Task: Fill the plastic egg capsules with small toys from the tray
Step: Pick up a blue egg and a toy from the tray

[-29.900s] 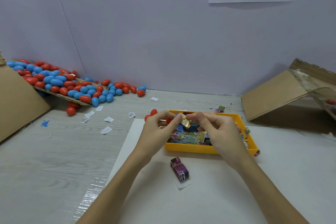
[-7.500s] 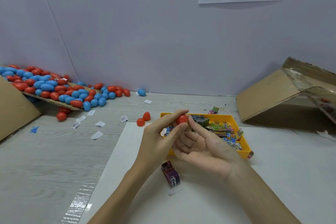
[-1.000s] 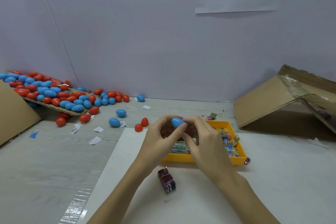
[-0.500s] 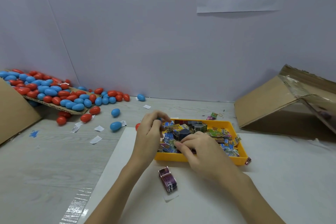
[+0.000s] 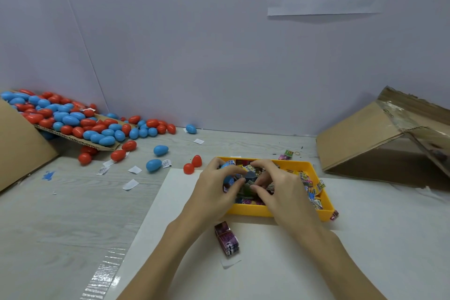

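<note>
Both hands over yellow tray (image 5: pixel 319 173), centre of view. Left hand (image 5: pixel 214 192) curled, blue egg capsule halves (image 5: pixel 227 173) showing inside its fingers. Right hand (image 5: pixel 280 187): thumb and fingertips (image 5: pixel 254 187) pinch a small dark toy (image 5: pixel 249 175) between the two hands. Tray heaped with small wrapped toys (image 5: pixel 308 181). Purple toy packet (image 5: pixel 226 238) on white sheet (image 5: pixel 292 263) at 6 o'clock of tray. Red and blue eggs (image 5: pixel 73 119) piled at 10 o'clock; cardboard box (image 5: pixel 365 136) at 2 o'clock.

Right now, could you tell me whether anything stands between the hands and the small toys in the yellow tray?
Nothing visible does. Both the left hand and right hand are already over the yellow tray, their fingers among the small toys.
</note>
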The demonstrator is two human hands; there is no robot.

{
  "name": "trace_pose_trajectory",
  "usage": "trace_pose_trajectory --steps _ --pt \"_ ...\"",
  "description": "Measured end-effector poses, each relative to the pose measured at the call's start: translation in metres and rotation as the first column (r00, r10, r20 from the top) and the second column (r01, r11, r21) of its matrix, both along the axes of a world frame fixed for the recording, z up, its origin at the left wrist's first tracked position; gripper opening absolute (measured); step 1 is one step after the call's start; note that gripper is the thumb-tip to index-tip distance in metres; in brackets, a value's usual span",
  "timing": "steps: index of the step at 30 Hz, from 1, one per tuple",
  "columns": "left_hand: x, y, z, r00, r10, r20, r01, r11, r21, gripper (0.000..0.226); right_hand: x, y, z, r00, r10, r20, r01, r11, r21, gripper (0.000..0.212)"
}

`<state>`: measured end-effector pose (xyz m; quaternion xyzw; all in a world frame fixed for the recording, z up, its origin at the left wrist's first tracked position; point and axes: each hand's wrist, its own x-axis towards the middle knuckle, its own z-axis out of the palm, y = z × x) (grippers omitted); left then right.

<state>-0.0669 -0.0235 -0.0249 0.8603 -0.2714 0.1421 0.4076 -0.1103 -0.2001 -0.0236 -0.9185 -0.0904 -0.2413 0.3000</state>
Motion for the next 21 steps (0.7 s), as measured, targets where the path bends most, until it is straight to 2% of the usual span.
trace_pose_trajectory --steps 3,7,11,14,17,21 --pt "0.0 0.001 0.001 1.0 -0.024 0.0 0.024 0.999 0.028 0.021 -0.001 0.002 0.001 1.0 0.016 0.011 -0.016 1.0 0.008 0.012" --pt "0.001 0.002 0.001 0.999 -0.026 -0.02 0.027 0.999 0.033 0.011 0.0 0.0 0.0 1.0 0.0 -0.007 0.0 1.0 0.01 0.01" --pt "0.003 0.002 0.0 0.998 -0.044 -0.038 0.04 0.994 -0.097 0.042 0.001 -0.001 0.0 0.992 -0.098 0.081 0.094 0.994 0.055 0.011" --pt "0.003 0.001 0.003 0.986 -0.112 -0.124 0.077 0.963 -0.257 0.06 0.001 -0.005 0.001 0.977 -0.182 0.108 0.165 0.975 0.15 0.012" --pt "0.002 -0.003 0.005 0.972 -0.103 -0.213 0.001 0.903 -0.43 0.038 0.003 -0.009 0.001 0.972 -0.229 0.052 0.205 0.935 0.291 0.019" --pt "0.0 -0.003 0.005 0.96 -0.155 -0.231 0.036 0.893 -0.449 0.02 0.007 -0.016 -0.001 0.974 -0.227 -0.027 0.217 0.883 0.416 0.033"
